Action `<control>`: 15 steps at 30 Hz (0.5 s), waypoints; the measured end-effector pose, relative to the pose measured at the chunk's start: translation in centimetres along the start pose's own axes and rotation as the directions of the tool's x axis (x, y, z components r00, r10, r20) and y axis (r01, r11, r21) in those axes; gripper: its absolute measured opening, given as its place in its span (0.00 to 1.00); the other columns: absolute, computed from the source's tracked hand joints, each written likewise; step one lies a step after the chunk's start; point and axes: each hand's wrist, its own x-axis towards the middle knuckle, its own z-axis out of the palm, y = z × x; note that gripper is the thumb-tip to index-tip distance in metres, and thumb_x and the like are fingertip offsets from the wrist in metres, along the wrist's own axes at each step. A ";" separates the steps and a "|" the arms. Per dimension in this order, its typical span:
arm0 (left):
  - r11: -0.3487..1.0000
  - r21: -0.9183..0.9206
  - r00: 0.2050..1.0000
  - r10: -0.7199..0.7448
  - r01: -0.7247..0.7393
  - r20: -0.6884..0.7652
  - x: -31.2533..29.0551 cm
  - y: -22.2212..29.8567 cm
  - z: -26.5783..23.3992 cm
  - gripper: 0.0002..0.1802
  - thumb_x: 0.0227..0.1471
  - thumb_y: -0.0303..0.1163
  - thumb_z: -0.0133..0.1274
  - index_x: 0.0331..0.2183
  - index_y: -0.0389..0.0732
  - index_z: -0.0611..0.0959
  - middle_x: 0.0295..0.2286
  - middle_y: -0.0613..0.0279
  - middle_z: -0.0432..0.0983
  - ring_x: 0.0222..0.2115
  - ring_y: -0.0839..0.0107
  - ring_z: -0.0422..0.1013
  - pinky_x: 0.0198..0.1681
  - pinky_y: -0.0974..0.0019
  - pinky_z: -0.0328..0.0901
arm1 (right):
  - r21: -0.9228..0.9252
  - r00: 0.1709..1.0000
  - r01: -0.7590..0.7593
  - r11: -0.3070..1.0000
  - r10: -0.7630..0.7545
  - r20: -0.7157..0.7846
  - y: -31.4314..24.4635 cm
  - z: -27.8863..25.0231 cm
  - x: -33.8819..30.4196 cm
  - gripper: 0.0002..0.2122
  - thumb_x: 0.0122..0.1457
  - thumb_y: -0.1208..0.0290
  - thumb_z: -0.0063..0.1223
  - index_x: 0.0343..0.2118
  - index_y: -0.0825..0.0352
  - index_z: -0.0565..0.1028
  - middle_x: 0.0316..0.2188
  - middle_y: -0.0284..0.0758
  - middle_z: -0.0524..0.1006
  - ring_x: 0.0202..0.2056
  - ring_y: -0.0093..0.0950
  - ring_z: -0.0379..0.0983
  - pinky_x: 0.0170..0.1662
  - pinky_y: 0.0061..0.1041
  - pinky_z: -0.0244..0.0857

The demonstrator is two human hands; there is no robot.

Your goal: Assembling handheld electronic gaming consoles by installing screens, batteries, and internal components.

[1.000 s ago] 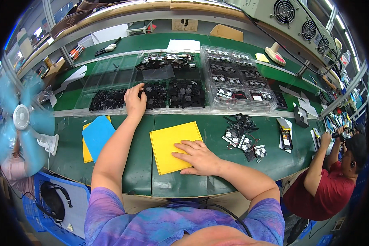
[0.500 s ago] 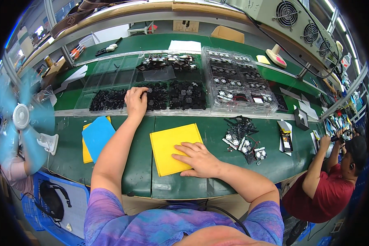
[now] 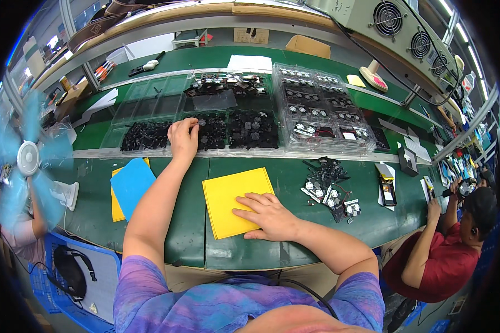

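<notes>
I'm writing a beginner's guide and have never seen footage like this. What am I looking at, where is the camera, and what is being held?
No machine does the handling: the left hand and right hand are a person's own, bare. A wide fisheye camera on that person's head looks down, so straight edges look bent. On the green work table is a clear plastic compartment tray with small black parts. The left hand's fingers are at these parts; whether they grip one is too small to tell. The right hand rests spread on a flat, yellow, squarish piece, not gripped around. Right of it lies a loose heap of black and white parts; left, a flat blue sheet.
</notes>
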 end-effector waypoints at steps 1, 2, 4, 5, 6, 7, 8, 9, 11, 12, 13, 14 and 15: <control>1.000 -0.001 1.000 0.000 0.000 0.001 0.0 0.1 0.0 0.08 0.51 0.30 0.59 0.37 0.46 0.84 0.32 0.68 0.81 0.42 0.64 0.71 0.55 0.55 0.58 | 0.001 1.000 -0.001 1.000 0.001 0.000 0.0 0.0 0.0 0.33 0.55 0.47 0.57 0.61 0.58 0.67 0.63 0.41 0.63 0.63 0.41 0.57 0.63 0.43 0.51; 1.000 0.001 1.000 0.008 -0.008 -0.005 0.0 0.0 0.1 0.08 0.51 0.30 0.58 0.37 0.47 0.84 0.33 0.68 0.81 0.42 0.64 0.71 0.55 0.54 0.57 | 0.002 1.000 -0.001 1.000 0.001 -0.001 0.0 0.0 0.0 0.33 0.55 0.47 0.57 0.61 0.58 0.67 0.63 0.40 0.63 0.63 0.41 0.57 0.63 0.43 0.51; 1.000 0.002 1.000 0.016 -0.016 -0.011 0.0 0.0 0.1 0.09 0.52 0.30 0.58 0.37 0.47 0.84 0.33 0.68 0.81 0.43 0.64 0.71 0.55 0.54 0.57 | 0.003 1.000 -0.001 1.000 0.001 0.000 0.0 0.0 0.0 0.33 0.55 0.47 0.57 0.61 0.58 0.67 0.63 0.40 0.63 0.63 0.41 0.57 0.63 0.43 0.51; 0.999 0.018 0.999 0.037 -0.036 -0.005 0.0 -0.1 0.1 0.08 0.52 0.30 0.58 0.37 0.47 0.85 0.34 0.68 0.81 0.44 0.63 0.71 0.56 0.54 0.57 | 0.004 1.000 -0.001 1.000 0.001 0.000 0.0 0.0 0.0 0.33 0.55 0.47 0.57 0.61 0.58 0.67 0.63 0.40 0.63 0.63 0.41 0.57 0.63 0.43 0.51; 0.998 0.033 0.998 0.057 -0.057 0.001 0.0 -0.2 0.1 0.08 0.52 0.30 0.58 0.37 0.47 0.85 0.35 0.68 0.81 0.45 0.63 0.70 0.56 0.53 0.57 | 0.005 1.000 -0.001 1.000 0.001 0.001 0.0 0.0 0.0 0.33 0.55 0.47 0.57 0.61 0.58 0.67 0.63 0.40 0.63 0.63 0.41 0.57 0.63 0.43 0.51; 0.998 0.033 0.998 0.057 -0.057 0.002 0.0 -0.3 0.1 0.08 0.52 0.30 0.58 0.37 0.47 0.85 0.35 0.68 0.81 0.45 0.63 0.70 0.56 0.53 0.57 | 0.004 1.000 -0.002 1.000 0.002 0.003 0.1 -0.1 0.1 0.33 0.55 0.47 0.57 0.61 0.58 0.67 0.63 0.40 0.63 0.63 0.41 0.57 0.63 0.44 0.51; 0.996 0.054 0.997 0.071 -0.072 0.022 0.1 -0.3 0.1 0.08 0.52 0.31 0.58 0.37 0.47 0.85 0.36 0.68 0.80 0.45 0.63 0.70 0.57 0.53 0.56 | 0.004 1.000 -0.003 1.000 0.003 0.005 0.1 -0.1 0.1 0.32 0.55 0.47 0.57 0.61 0.58 0.67 0.63 0.40 0.62 0.63 0.41 0.57 0.63 0.44 0.51; 0.993 0.074 0.996 0.084 -0.087 0.042 0.1 -0.3 0.2 0.08 0.52 0.31 0.58 0.37 0.47 0.86 0.38 0.68 0.80 0.46 0.62 0.69 0.57 0.53 0.56 | 0.004 1.000 -0.005 1.000 0.005 0.005 0.1 -0.1 0.1 0.32 0.55 0.47 0.57 0.61 0.58 0.67 0.63 0.40 0.62 0.63 0.41 0.57 0.63 0.44 0.51; 0.993 0.077 0.996 0.082 -0.085 0.045 0.0 -0.1 0.1 0.08 0.53 0.32 0.57 0.37 0.47 0.86 0.38 0.68 0.80 0.47 0.62 0.69 0.57 0.53 0.56 | 0.005 1.000 -0.005 1.000 0.005 0.012 0.1 0.0 0.1 0.32 0.56 0.47 0.57 0.61 0.57 0.67 0.63 0.40 0.62 0.64 0.41 0.57 0.63 0.44 0.51; 0.993 0.081 0.996 0.079 -0.083 0.047 0.0 0.0 0.1 0.08 0.53 0.33 0.57 0.37 0.47 0.86 0.39 0.68 0.79 0.47 0.62 0.68 0.57 0.53 0.56 | 0.004 1.000 -0.006 1.000 0.006 0.012 0.1 0.0 0.1 0.32 0.56 0.47 0.57 0.61 0.57 0.67 0.63 0.40 0.62 0.64 0.41 0.57 0.63 0.44 0.51; 0.993 0.080 0.996 0.080 -0.083 0.047 0.0 0.1 0.2 0.08 0.53 0.33 0.57 0.37 0.47 0.86 0.39 0.68 0.79 0.47 0.62 0.68 0.57 0.53 0.56 | 0.005 1.000 -0.008 1.000 0.008 0.012 0.2 0.1 0.0 0.32 0.56 0.47 0.57 0.61 0.57 0.67 0.63 0.41 0.62 0.64 0.41 0.57 0.63 0.44 0.51; 0.995 0.067 0.997 0.068 -0.070 0.029 0.0 0.2 0.2 0.09 0.53 0.34 0.57 0.38 0.47 0.86 0.40 0.68 0.79 0.47 0.61 0.68 0.57 0.53 0.56 | 0.007 1.000 -0.009 1.000 0.009 0.013 0.1 0.1 0.0 0.33 0.56 0.47 0.57 0.61 0.57 0.67 0.63 0.41 0.62 0.64 0.41 0.56 0.63 0.44 0.51; 0.997 0.054 0.998 0.056 -0.057 0.010 0.0 0.2 0.1 0.10 0.54 0.35 0.57 0.39 0.47 0.85 0.41 0.67 0.79 0.47 0.61 0.68 0.57 0.53 0.56 | 0.007 1.000 -0.009 1.000 0.009 0.013 0.1 0.0 0.0 0.33 0.56 0.47 0.57 0.61 0.57 0.67 0.63 0.41 0.62 0.64 0.41 0.56 0.63 0.44 0.51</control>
